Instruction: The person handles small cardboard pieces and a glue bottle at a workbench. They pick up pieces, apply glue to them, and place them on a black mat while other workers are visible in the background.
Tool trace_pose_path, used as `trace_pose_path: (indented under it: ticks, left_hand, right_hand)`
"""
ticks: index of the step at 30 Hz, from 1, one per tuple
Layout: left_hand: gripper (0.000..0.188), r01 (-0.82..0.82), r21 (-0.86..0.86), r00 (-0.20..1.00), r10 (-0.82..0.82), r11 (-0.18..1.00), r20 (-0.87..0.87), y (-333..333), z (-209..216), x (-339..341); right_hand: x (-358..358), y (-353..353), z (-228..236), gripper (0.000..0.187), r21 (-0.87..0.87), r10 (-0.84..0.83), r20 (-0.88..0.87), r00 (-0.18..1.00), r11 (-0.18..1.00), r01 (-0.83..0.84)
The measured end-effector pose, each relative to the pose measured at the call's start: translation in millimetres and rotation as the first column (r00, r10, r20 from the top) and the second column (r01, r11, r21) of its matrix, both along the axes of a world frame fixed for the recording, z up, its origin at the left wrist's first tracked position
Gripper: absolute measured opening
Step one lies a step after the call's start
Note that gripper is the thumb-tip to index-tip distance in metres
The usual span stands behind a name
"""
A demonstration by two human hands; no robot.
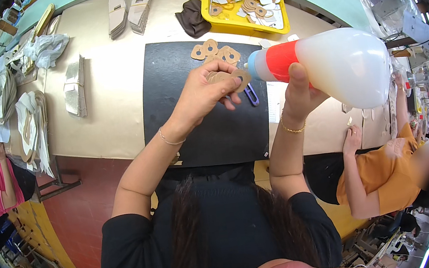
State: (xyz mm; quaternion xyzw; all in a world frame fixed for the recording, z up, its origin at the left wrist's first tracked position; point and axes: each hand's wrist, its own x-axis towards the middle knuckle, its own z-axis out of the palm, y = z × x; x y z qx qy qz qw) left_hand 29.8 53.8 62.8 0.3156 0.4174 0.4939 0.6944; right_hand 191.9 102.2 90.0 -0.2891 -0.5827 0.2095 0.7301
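Note:
My left hand [207, 90] pinches a small fan of tan pieces [243, 79], each rounded with a hole in it. My right hand [300, 95] is wrapped round a large squeeze bottle [349, 64] of whitish liquid with a red band and a light blue cap. The bottle lies tipped on its side in the air, its nozzle pointing left, close to the tan pieces; whether it touches them I cannot tell. Below is a black mat [188, 143]. More tan pieces [211, 49] lie loose at its far edge, and a purple-handled tool [251, 95] rests beside my left fingers.
A yellow tray [207, 6] with cut pieces stands at the back, beside a dark cloth [193, 18]. Bundled grey-beige pieces [75, 90] and strips [139, 8] lie left and far. To my right a co-worker in orange [375, 180] rests a hand on the table.

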Motion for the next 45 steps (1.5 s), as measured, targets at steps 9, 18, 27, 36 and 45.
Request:
trace_pose_path:
  ticks: [9,18,27,36,45]
  left_hand:
    - [0.016,-0.082,-0.048,0.991,0.086,0.995,0.099,10,-8,-3]
    - [0.017,-0.135,0.065,0.991,0.136,0.989,-0.009,10,-11,2]
    - [0.017,-0.166,0.028,0.985,0.165,0.986,0.051,10,-7,4]
    - [0.018,0.009,0.000,0.987,-0.009,1.000,-0.162,27,-40,7]
    - [0.023,-0.080,0.005,0.995,0.080,0.997,-0.051,70,-59,5]
  right_hand:
    - [17,-1,-10,0.067,-0.068,0.026,-0.176,0.984,0.997,-0.039]
    - [12,-10,-24,0.055,-0.084,0.096,-0.026,0.995,0.992,-0.097]
    - [19,-12,-24,0.062,-0.128,0.040,-0.037,0.998,0.991,-0.045]
    - [40,-12,-17,0.077,-0.143,0.020,-0.169,0.985,0.989,-0.045]
    - [46,-10,-18,0.076,-0.133,-0.014,-0.112,0.994,0.991,-0.001]
